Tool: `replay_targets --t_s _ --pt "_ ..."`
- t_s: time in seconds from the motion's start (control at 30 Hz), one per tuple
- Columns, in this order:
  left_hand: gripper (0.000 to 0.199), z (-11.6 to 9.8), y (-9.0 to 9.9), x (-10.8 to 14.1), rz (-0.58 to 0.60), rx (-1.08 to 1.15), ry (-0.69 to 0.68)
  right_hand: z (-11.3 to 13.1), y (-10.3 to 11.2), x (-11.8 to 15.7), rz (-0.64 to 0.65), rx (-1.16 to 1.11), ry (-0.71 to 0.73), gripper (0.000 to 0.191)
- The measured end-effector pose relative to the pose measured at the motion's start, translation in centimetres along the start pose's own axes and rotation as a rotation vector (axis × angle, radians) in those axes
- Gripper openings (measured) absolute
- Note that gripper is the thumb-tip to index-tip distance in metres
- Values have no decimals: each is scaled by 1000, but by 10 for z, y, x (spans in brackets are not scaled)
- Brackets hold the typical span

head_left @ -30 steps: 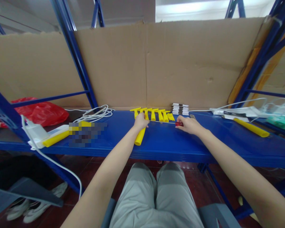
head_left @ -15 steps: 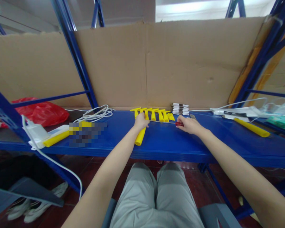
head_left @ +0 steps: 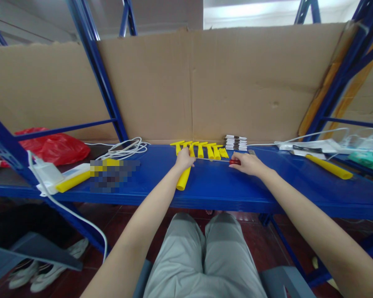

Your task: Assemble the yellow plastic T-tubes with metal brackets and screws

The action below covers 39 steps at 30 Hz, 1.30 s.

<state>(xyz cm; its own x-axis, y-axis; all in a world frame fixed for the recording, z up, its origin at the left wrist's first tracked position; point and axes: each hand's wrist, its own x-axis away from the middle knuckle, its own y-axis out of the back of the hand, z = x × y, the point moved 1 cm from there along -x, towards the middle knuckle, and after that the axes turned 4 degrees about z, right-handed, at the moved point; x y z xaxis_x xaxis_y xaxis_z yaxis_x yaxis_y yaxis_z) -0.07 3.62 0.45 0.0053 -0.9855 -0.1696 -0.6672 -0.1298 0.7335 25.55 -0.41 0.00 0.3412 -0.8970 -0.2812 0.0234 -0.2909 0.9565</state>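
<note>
Left grip [head_left: 183, 160] clasps one yellow tool [head_left: 183, 181]; right grip [head_left: 248, 163] clasps one red-handled screwdriver [head_left: 235, 162]; one white stack [head_left: 236, 143] stands beyond.

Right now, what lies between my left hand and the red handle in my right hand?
In the head view, a thin, straight metal shaft spans that stretch, from your left hand to the red handle.

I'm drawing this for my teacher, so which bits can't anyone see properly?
All in the head view:
Held part of the yellow plastic tube: hidden by the left hand.
Tip of the thin metal shaft: lost at that hand.
Part of the rounded red handle: covered by the right hand.
Whatever is under the dark pixelated patch: blurred.
Green plastic: cut off by the right edge.
</note>
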Motion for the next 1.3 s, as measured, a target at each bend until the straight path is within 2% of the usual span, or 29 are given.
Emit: replay_targets --t_s 0.3,0.5,0.67,0.8,1.03,1.3 --pt "19 -2 0 2 7 23 -1 4 5 2 28 62 -20 14" --pt "19 -2 1 3 -3 19 8 0 0 -1 72 19 16 15" --pt "19 -4 2 5 2 19 8 -1 -2 -2 49 -60 6 12" --pt "18 -4 2 4 7 15 3 3 2 0 48 -31 -44 11" --pt "18 -4 1 4 10 25 -1 3 3 0 77 29 7 13" --pt "18 -5 2 6 12 19 10 -1 -3 -3 59 -46 12 13"
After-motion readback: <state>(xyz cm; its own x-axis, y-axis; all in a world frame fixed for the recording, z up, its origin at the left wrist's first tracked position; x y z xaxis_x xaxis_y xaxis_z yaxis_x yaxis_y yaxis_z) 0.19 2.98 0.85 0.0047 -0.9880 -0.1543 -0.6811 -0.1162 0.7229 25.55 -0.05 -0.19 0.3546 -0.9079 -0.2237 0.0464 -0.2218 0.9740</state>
